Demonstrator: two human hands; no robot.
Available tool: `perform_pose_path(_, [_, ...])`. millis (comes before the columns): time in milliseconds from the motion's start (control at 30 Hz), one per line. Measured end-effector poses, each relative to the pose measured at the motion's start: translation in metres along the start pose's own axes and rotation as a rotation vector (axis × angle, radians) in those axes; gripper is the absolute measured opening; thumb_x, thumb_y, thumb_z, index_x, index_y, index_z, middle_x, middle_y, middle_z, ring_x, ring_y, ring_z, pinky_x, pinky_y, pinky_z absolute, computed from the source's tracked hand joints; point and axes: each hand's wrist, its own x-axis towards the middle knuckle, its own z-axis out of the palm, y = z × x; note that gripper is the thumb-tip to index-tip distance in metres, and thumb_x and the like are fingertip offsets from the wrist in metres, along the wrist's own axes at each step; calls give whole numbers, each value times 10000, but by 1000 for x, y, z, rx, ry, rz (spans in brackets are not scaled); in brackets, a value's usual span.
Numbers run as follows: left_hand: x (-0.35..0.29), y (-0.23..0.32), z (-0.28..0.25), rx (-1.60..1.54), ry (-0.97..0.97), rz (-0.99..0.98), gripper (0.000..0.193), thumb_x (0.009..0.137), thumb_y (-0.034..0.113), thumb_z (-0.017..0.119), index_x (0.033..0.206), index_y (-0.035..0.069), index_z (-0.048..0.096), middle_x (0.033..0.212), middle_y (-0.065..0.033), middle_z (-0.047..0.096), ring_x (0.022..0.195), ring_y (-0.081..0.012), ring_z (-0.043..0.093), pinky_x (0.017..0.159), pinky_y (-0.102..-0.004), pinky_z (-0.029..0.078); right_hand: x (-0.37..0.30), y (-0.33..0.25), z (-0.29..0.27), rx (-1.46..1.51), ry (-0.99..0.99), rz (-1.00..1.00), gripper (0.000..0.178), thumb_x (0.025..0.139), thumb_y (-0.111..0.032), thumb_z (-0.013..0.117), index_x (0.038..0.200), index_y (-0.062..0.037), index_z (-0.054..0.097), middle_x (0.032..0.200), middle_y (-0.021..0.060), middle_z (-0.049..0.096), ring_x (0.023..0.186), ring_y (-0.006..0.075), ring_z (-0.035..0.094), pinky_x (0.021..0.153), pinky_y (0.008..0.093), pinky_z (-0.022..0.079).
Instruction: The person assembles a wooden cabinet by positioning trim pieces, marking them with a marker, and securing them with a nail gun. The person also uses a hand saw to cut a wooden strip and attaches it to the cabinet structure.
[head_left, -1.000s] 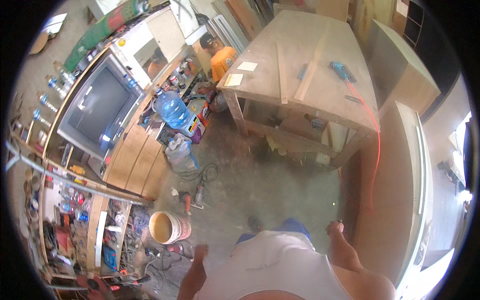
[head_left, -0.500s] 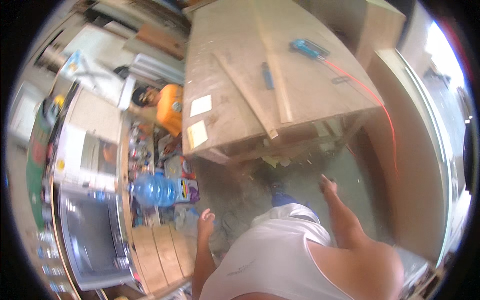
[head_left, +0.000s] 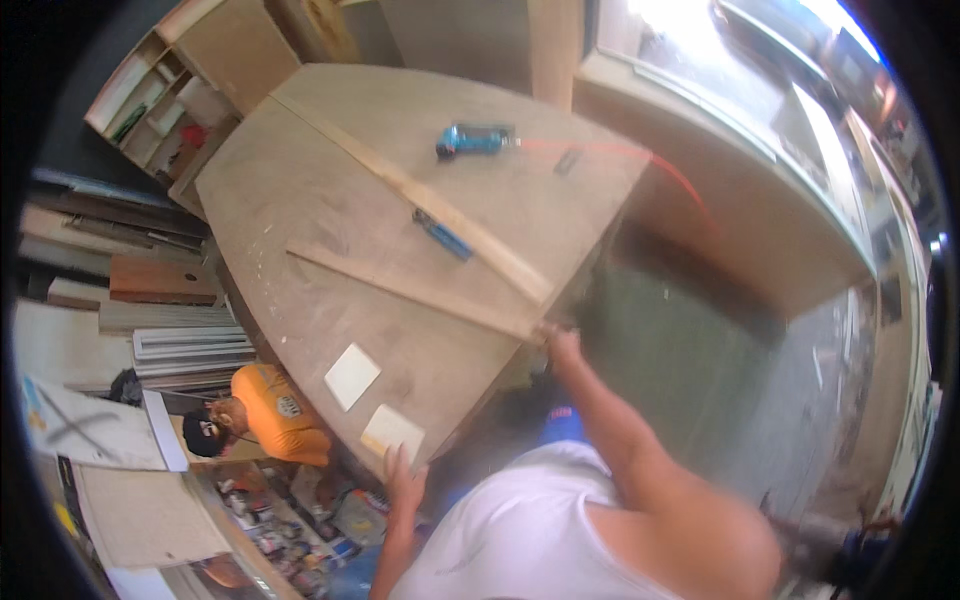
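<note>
The right hand meets the near end of the thin wooden strip, which runs leftward across the workbench; finger state unclear. The left hand, fingers apart, rests at the bench's near corner.

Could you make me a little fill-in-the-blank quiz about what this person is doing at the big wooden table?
1. The right hand touches the end of a long wooden ___ lying on the table.
2. The left hand rests at the table's edge, near a pale square ___.
3. The power tool farther back on the table is ___ in colour.
4. A hose of ___ colour leads away from that tool.

Missing words: strip; sheet; blue; red
</note>
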Motion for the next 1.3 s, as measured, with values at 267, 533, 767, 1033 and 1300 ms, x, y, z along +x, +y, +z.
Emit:
perform_pose_path(267, [77,-73,-34,237,-125,509,590,813,117,710,1373,48,539,1477,-274,400,1373,-427,393,1145,-521,315,-72,54,-106,133,447,-177,244,742,-114,846,810,-127,613,759,-36,557,673,106,526,586,310,414])
perform_pose_path(533, [177,46,-60,-13,-172,775,363,848,76,650,1207,23,654,1226,-229,604,1193,-401,554,1033,-449,447,-151,106,-149,312,638,-152,234,795,-133,848,897,-99,640,760,-32,576,631,97,521,556,295,413])
perform_pose_path(767, [267,171,0,81,-352,1107,547,874,209,700,1386,90,546,1362,-195,560,1263,-386,521,1070,-453,423,-134,93,-105,286,503,-231,214,833,-101,805,968,-83,640,832,-50,539,713,82,524,648,267,460])
perform_pose_path(1033, [295,233,84,196,-559,1384,531,859,378,745,1320,144,623,1296,-167,568,1190,-365,537,1023,-475,434,-86,56,-83,-124,576,-384,271,805,-212,835,842,-63,611,766,-11,601,715,113,560,687,317,489])
perform_pose_path(1300, [304,201,88,71,-555,1366,373,854,334,739,1194,185,698,1098,-101,615,1029,-333,568,905,-474,454,-129,107,-65,-18,699,-389,258,870,-241,770,890,-42,607,777,31,620,705,137,580,670,306,478])
